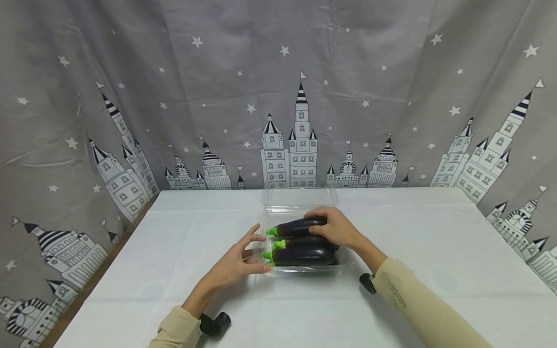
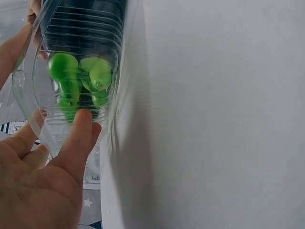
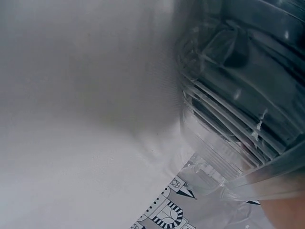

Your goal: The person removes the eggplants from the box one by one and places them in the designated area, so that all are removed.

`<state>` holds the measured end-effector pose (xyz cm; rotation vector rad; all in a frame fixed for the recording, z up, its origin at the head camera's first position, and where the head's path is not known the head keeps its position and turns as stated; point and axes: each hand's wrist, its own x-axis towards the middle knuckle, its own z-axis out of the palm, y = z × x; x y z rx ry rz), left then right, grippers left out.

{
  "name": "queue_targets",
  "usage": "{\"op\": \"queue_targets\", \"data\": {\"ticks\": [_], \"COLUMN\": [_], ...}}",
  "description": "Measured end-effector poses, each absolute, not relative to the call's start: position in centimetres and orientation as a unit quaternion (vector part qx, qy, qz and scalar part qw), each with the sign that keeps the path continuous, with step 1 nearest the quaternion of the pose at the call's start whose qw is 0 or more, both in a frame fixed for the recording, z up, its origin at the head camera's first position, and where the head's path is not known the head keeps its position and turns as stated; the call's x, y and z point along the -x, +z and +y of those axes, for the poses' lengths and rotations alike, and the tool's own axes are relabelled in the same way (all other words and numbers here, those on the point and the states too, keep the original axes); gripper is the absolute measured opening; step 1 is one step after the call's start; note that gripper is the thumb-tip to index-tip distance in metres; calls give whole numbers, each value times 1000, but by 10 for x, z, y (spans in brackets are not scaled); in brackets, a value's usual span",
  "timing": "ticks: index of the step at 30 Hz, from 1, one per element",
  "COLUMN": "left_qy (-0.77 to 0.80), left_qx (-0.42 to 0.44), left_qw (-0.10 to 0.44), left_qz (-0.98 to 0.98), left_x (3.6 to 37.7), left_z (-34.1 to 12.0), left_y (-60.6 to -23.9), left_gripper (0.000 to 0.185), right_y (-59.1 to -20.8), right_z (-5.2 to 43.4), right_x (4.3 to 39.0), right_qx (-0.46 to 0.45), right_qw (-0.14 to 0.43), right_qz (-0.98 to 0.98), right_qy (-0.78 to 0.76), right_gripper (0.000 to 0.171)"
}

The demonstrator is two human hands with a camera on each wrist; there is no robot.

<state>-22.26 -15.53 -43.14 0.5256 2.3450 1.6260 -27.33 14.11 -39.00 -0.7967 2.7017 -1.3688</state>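
A clear plastic clamshell box (image 1: 300, 269) stands on the table and holds several dark purple eggplants with bright green stems, stacked lengthwise. My right hand (image 1: 332, 226) grips the right end of the rearmost eggplant (image 1: 293, 227), thumb in front and fingers over its back. In front of it lie a middle eggplant (image 1: 300, 242) and a front eggplant (image 1: 303, 256). My left hand (image 1: 232, 261) rests against the box's left end, its fingers spread and thumb near the front corner. Through the plastic, the left wrist view shows green stems (image 2: 64, 78) close to the thumb.
The box's clear lid (image 1: 300, 197) stands open at the back, near a grey curtain (image 1: 278, 96) printed with castles and stars. A white cloth (image 1: 435, 251) covers the table. Black wrist devices show beneath the left sleeve (image 1: 178, 328) and the right sleeve (image 1: 409, 290).
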Motion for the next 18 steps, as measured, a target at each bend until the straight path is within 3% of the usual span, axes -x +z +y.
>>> {"op": "queue_targets", "data": {"ticks": [18], "left_qy": [564], "left_qx": [-188], "left_qw": [117], "left_qz": [795], "left_x": [222], "left_z": [-155], "left_y": [-433], "left_gripper": [69], "right_y": [-385], "right_z": [149], "right_x": [270], "right_qx": [232], "right_qw": [-53], "right_qz": [840], "right_qy": [-488], "right_gripper": [32]}}
